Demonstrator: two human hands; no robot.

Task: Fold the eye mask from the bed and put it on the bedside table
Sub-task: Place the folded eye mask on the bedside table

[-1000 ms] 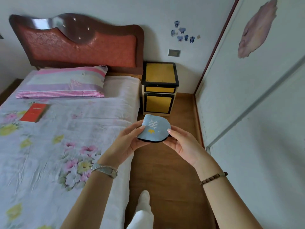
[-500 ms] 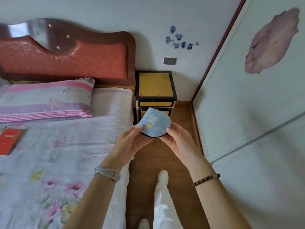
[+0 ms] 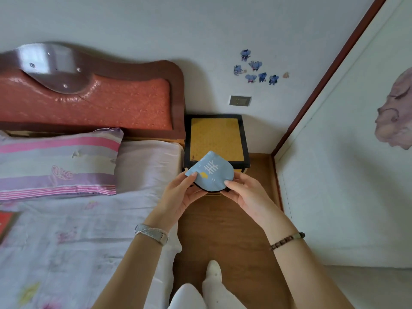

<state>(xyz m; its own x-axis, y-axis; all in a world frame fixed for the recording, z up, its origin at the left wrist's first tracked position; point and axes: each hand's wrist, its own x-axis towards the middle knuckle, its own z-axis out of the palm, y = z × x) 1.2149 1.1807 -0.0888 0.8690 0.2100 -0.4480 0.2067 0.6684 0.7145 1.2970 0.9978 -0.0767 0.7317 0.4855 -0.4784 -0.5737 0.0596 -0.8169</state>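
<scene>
A light blue eye mask [image 3: 210,171], folded in half with white marks and a black underside, is held in the air between both hands. My left hand [image 3: 180,194] pinches its left edge with the thumb on top. My right hand [image 3: 247,192] grips its lower right edge. The mask hangs in front of the near edge of the bedside table [image 3: 216,139], a black-framed cabinet with a yellow top. The bed [image 3: 73,230] with a floral sheet lies to the left.
A striped pillow [image 3: 55,161] lies below the red padded headboard [image 3: 89,97]. A red booklet [image 3: 5,221] sits at the bed's left edge. Brown wood floor [image 3: 227,230] runs between bed and a white sliding wardrobe door [image 3: 345,175]. My white-socked feet [image 3: 213,284] stand on it.
I have stepped closer to the bedside table, which looms larger. Both hands kept hold of the folded mask and carried it up to the table's front edge.
</scene>
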